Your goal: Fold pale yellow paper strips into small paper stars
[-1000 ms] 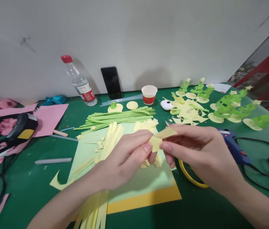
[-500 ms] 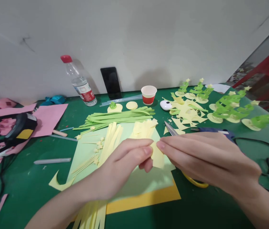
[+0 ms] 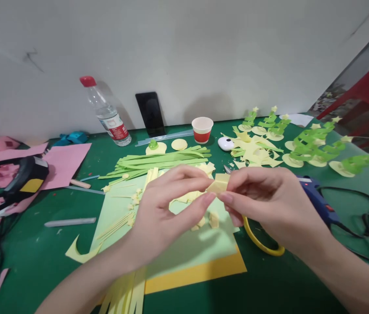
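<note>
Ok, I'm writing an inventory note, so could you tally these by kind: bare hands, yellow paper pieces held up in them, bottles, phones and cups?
Bare hands: 2 (left hand, right hand)
Held yellow paper: 1
Bottle: 1
Phone: 1
Cup: 1
Total: 6

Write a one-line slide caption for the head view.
Left hand and right hand hold folded yellow paper above a green sheet.

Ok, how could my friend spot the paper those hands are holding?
On the green table, find the pale green sheet near the middle. Above it, the left hand and right hand hold a small folded yellow paper. It's the one held up; nearby yellow pieces lie on the sheet.
</note>
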A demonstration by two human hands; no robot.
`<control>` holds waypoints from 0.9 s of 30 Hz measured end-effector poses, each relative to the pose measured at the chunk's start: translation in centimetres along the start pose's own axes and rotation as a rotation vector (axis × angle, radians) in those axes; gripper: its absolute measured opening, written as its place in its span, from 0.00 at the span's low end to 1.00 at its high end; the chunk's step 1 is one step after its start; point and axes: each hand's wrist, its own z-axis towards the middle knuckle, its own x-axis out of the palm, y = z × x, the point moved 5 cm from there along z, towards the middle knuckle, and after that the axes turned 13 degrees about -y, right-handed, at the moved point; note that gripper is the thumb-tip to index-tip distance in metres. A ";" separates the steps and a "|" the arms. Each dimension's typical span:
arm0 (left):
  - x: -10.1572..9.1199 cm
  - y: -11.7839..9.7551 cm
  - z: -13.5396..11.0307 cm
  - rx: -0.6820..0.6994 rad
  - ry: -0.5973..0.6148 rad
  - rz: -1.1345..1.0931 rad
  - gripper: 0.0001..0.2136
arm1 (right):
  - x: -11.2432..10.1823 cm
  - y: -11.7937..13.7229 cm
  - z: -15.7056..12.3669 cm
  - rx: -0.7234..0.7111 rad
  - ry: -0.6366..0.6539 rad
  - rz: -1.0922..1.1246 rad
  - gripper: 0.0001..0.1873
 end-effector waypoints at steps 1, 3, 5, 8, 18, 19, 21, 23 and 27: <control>0.0 0.0 -0.1 0.006 -0.015 0.004 0.05 | 0.1 -0.3 -0.1 0.062 0.026 0.034 0.09; 0.0 0.1 -0.2 0.011 -0.050 -0.015 0.05 | 0.2 -0.9 -0.3 0.166 0.061 0.075 0.10; -0.1 0.3 -0.3 -0.004 -0.073 -0.043 0.06 | 0.3 -1.4 -0.5 0.233 0.088 0.095 0.10; -0.1 0.6 -0.2 -0.069 -0.085 -0.055 0.07 | 0.4 -1.6 -0.4 0.233 0.120 0.070 0.10; 0.4 1.7 -0.2 -0.344 0.007 -0.185 0.07 | -0.7 1.3 0.4 -0.179 0.039 -0.226 0.05; 0.6 1.8 -0.3 -0.389 0.036 -0.196 0.07 | -0.6 1.2 0.4 -0.158 0.055 -0.201 0.05; 0.8 2.0 -0.6 -0.460 0.076 -0.213 0.06 | -0.5 1.0 0.4 -0.098 0.095 -0.141 0.06; 0.8 2.0 -0.6 -0.489 0.084 -0.230 0.07 | -0.4 0.7 0.4 -0.030 0.126 -0.086 0.06; 0.8 1.8 -0.6 -0.508 0.091 -0.261 0.07 | -0.2 0.3 0.4 0.067 0.144 -0.028 0.07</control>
